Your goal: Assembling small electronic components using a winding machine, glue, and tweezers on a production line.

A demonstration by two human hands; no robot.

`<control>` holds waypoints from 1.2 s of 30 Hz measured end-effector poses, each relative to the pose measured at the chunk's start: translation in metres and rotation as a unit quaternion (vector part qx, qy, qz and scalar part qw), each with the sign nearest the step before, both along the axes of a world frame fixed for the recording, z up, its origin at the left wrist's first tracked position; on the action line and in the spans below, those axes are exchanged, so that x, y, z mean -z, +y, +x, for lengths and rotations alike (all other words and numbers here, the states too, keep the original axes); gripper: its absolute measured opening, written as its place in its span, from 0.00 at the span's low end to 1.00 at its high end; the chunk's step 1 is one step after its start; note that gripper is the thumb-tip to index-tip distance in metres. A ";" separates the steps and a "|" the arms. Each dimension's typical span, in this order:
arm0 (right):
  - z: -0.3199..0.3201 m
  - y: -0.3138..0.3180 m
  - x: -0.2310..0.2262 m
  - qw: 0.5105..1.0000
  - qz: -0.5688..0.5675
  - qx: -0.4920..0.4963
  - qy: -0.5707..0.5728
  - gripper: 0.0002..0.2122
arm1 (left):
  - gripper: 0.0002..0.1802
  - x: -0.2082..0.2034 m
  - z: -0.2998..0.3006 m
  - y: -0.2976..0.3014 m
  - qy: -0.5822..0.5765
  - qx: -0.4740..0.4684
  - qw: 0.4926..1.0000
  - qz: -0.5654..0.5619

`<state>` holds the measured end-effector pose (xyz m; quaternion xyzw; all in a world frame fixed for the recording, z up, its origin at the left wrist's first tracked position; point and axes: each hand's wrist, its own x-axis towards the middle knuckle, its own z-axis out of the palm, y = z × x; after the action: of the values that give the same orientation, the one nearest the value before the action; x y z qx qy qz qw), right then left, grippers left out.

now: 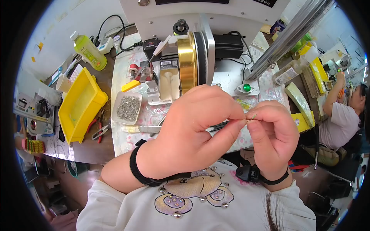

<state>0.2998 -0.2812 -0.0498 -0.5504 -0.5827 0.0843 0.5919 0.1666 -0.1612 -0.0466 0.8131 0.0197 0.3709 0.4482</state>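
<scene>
A seated person brings both bare hands together in front of the chest, above a workbench. The left hand (200, 129) has its thumb and index fingertip pressed together; the right hand (274, 133) does the same right beside it, fingertips nearly meeting. Between them, at the meeting point, sits a tiny green piece (253, 116) with a thin, golden edge or strand. Both pinches look clamped on it, though it is too small for me to make out its shape.

I judge the step in hand to be fine fingertip work on this one small part; the next move seems to call for a light, steady grip and close sight.

Beyond the hands stands a pale metal machine with a smooth, glossy gold wheel (187, 65) and a domed green button (246, 87). To the left, a square white plastic dish (114, 109) holds a tangle of small silvery metal bits (128, 107). Further left, a stiff yellow plastic tray (101, 98) with sloping walls tilts beside red-handled pliers (100, 133). A thin, crinkled cover (120, 144) with pink patterning lies over the bench.
</scene>
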 end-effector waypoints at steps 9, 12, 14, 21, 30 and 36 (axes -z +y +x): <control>0.002 0.003 -0.008 0.980 -0.038 0.027 -0.194 0.08 | 0.12 -0.006 -0.001 0.005 0.001 -0.069 0.984 0.161; 0.003 0.002 -0.003 0.978 -0.032 0.042 -0.202 0.08 | 0.12 -0.005 0.001 0.003 0.006 -0.063 0.978 0.197; 0.002 0.000 0.001 0.986 -0.050 0.042 -0.153 0.06 | 0.12 -0.004 0.001 -0.002 0.021 -0.075 0.974 0.213; 0.017 -0.005 0.022 0.996 -0.059 0.006 0.073 0.02 | 0.05 0.014 0.023 -0.011 0.027 -0.066 0.996 0.061; 0.071 -0.041 0.026 0.969 -0.019 0.058 0.240 0.04 | 0.07 0.030 0.045 -0.031 0.209 -0.002 0.944 0.257; 0.067 -0.059 0.022 0.944 -0.012 0.017 0.330 0.04 | 0.13 0.091 0.072 -0.044 0.367 0.003 0.837 0.406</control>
<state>0.3669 -0.3403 -0.0720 -0.5083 -0.3444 0.2583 0.7459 0.2390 -0.2056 -0.1379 0.9987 0.0281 0.0184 0.0392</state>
